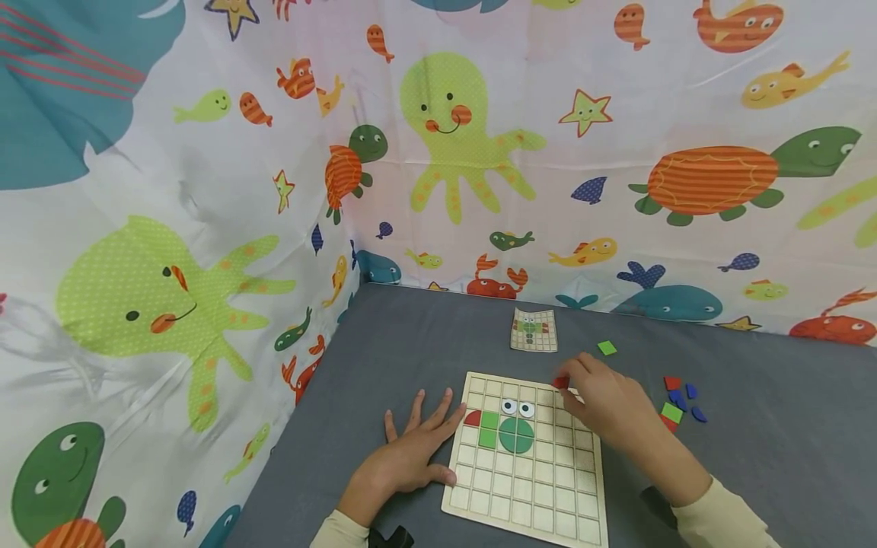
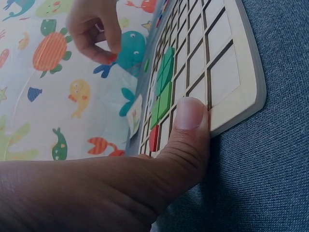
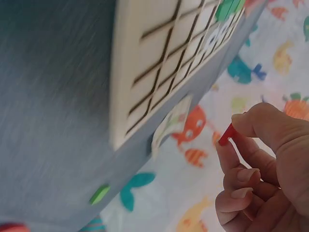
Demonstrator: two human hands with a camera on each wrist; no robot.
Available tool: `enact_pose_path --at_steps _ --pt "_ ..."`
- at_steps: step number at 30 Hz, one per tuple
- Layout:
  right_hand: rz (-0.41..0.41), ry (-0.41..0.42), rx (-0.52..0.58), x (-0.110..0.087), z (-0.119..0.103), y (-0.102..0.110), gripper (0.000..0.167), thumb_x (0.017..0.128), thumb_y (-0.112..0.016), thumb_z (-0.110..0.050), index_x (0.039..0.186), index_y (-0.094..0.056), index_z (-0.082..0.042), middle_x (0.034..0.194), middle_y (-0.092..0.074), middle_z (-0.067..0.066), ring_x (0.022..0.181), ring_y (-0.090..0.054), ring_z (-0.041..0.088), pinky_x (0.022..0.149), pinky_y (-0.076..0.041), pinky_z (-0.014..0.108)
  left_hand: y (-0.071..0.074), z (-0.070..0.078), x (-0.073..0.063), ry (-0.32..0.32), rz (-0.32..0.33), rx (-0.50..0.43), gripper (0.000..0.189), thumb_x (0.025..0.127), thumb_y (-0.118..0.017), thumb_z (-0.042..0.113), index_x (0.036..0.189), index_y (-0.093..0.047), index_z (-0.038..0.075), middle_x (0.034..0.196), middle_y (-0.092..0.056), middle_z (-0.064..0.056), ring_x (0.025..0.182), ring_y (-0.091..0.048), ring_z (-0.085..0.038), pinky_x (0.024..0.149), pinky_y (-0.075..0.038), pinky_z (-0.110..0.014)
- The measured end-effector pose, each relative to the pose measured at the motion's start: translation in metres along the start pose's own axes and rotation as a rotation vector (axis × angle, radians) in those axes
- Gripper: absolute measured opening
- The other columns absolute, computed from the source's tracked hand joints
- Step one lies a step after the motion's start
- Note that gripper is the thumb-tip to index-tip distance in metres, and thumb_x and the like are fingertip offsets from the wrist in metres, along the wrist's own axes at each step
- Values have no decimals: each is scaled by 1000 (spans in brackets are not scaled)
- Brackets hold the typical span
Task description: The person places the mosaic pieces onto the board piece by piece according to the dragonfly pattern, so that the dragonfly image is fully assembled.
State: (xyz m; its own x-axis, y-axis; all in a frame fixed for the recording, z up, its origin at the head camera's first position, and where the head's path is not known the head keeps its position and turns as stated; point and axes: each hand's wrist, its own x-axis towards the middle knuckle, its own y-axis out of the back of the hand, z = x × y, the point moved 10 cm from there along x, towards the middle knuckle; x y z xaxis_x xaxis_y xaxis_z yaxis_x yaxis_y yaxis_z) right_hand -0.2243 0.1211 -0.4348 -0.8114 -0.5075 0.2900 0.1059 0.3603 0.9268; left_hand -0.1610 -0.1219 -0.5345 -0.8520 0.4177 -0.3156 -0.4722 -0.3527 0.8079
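Observation:
A wooden grid board [image 1: 521, 487] lies on the grey cloth, holding two eye tiles [image 1: 517, 409], a green circle of quarter pieces [image 1: 516, 435], two light green squares [image 1: 488, 430] and a red rounded piece [image 1: 473, 418]. My left hand [image 1: 414, 449] rests at the board's left edge with fingers spread, its thumb [image 2: 189, 116] on the rim. Between thumb and index finger, my right hand [image 1: 606, 399] pinches a small red tile [image 3: 227, 134] above the board's far right corner.
Beyond the board lies a small pattern card [image 1: 534, 330], with a loose green square [image 1: 607, 348] to its right. Red, blue and green pieces [image 1: 677, 399] are scattered right of the board. A curtain printed with sea animals [image 1: 452, 137] hangs behind and at the left.

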Motion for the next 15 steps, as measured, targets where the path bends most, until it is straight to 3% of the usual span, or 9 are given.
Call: enact_pose_path --at_steps 6,15 --pt "1 96 8 6 -35 -17 29 80 -93 -10 101 -73 -14 96 -65 -1 71 -58 6 47 -41 18 0 -1 1 -3 2 -4 107 83 -80 45 171 -20 34 179 -4 0 162 10 -44 110 5 -89" --pt "-8 231 -4 14 -83 -37 29 81 -94 -17 101 -75 -11 95 -66 -2 74 -66 7 57 -54 20 -1 -2 2 -1 -8 -18 106 84 -80 45 171 -19 35 179 -3 0 162 11 -43 111 7 -88"
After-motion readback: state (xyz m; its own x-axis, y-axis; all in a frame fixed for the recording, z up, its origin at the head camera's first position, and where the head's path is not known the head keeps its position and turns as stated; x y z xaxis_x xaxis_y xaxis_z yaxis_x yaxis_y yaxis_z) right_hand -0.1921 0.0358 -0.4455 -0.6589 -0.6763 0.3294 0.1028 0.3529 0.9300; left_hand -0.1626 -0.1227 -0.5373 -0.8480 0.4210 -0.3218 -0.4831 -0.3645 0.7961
